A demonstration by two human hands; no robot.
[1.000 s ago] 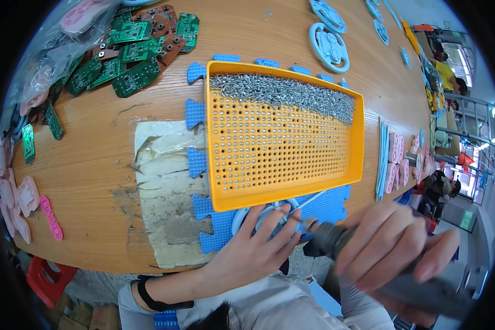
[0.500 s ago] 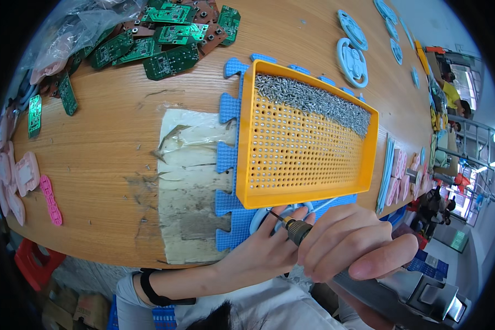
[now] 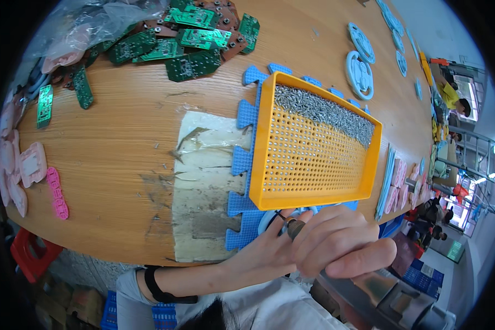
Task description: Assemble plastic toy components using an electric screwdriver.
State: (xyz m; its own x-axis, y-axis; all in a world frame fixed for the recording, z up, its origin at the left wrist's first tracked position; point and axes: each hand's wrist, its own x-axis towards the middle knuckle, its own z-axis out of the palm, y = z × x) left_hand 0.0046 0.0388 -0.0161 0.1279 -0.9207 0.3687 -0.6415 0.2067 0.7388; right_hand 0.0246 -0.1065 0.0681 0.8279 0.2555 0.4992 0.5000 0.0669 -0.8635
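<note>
My right hand is wrapped round a power screwdriver, its knurled collar and thin bit pointing left toward my left hand. Below the near edge of a yellow tray, the left fingers hold a light blue plastic part with a curved rim. Most of that part, the left fingertips and the bit's end are hidden by the tray and my right hand. The perforated yellow tray rests on a blue foam mat. Many small silver screws are heaped along its far side; others sit in its holes.
Green circuit boards lie piled at the far left beside a clear plastic bag. Pink shells and a bright pink strip are at the left. Light blue toy steering wheels lie far right. A red stool stands lower left.
The table and tray have shifted rightward in the view. My right hand and the screwdriver have moved a little left relative to the tray. My left hand stays on the light blue part.
</note>
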